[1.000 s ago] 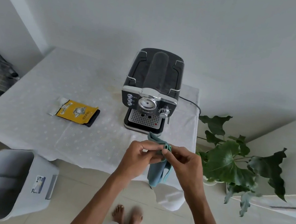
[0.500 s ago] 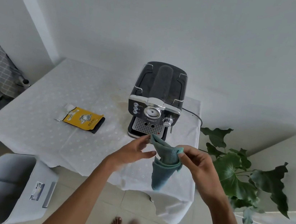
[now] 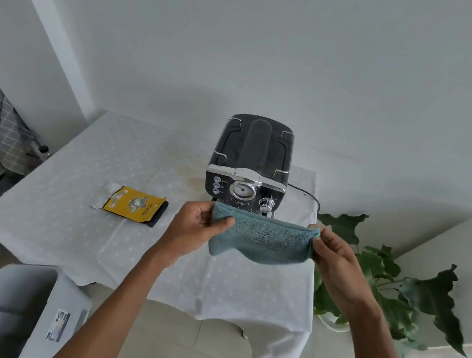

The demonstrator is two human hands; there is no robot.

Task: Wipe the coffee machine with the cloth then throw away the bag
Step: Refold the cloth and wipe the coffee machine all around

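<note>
Before the coffee machine (image 3: pixel 250 165), left hand (image 3: pixel 195 227) and right hand (image 3: pixel 335 258) pinch the cloth (image 3: pixel 263 238) taut.

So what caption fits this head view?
Both hands stretch a teal cloth before the coffee machine.

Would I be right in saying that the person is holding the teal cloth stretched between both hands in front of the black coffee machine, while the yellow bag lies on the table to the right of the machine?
Not quite: the head view shows the yellow bag lying left of the black coffee machine, not right. The rest holds: left hand and right hand stretch the teal cloth in front of it.
</note>
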